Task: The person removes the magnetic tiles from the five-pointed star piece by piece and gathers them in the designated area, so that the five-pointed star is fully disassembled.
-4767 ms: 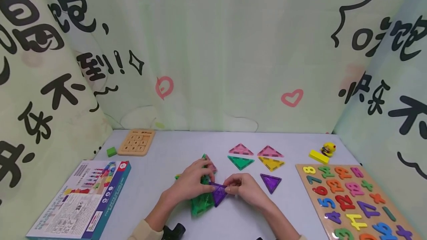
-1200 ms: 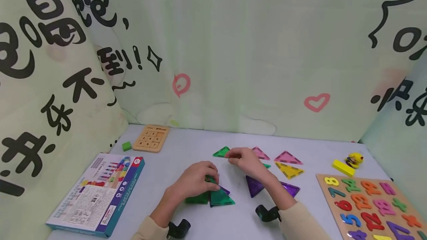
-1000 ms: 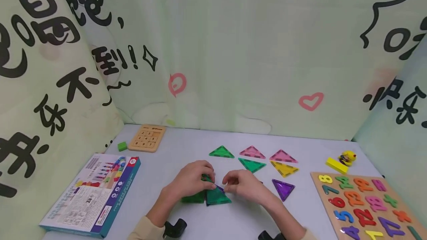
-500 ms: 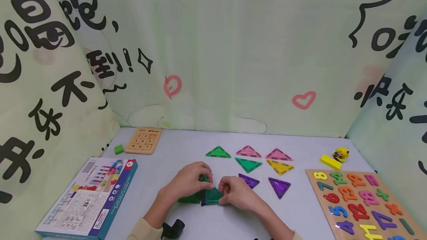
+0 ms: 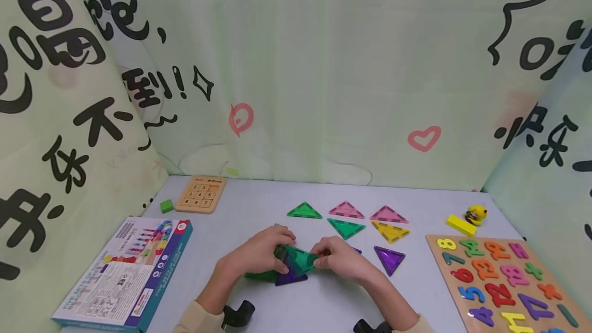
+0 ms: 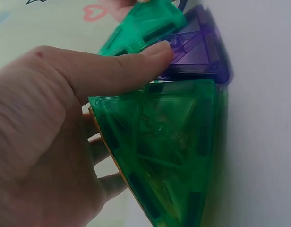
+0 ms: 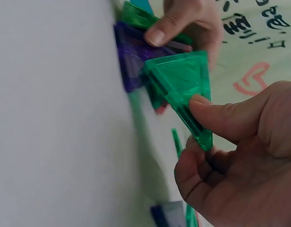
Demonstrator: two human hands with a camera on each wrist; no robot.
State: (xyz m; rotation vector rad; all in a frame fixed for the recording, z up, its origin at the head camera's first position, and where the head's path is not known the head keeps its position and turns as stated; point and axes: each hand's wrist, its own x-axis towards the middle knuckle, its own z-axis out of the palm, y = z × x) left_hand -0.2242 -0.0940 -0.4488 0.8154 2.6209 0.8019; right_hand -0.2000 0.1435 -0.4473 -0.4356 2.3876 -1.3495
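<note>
My left hand (image 5: 261,253) grips a small standing structure of translucent magnetic tiles. In the left wrist view its thumb lies against a purple triangular tile (image 6: 197,52), beside a green tile (image 6: 159,137), and fingers reach behind. My right hand (image 5: 339,258) pinches a green triangular magnetic tile (image 7: 183,80) by one corner between thumb and fingers. This tile is tilted and overlaps the purple one in the head view; whether they touch, I cannot tell. The structure's far side is mostly hidden by the left hand.
Loose triangle tiles lie behind the hands: green (image 5: 304,210), pink (image 5: 347,210), yellow (image 5: 390,231) and purple (image 5: 389,260). At left are a box (image 5: 120,271), a wooden number board (image 5: 201,195) and a green block (image 5: 166,206). A letter-and-number puzzle board (image 5: 499,281), yellow block (image 5: 461,225) and toy figure (image 5: 475,215) stand right.
Over the last half second, the right hand has raised and tilted the green triangle away from the structure's front, exposing the purple tile. Earlier, the right hand reached among the loose tiles. The left hand stays at the structure.
</note>
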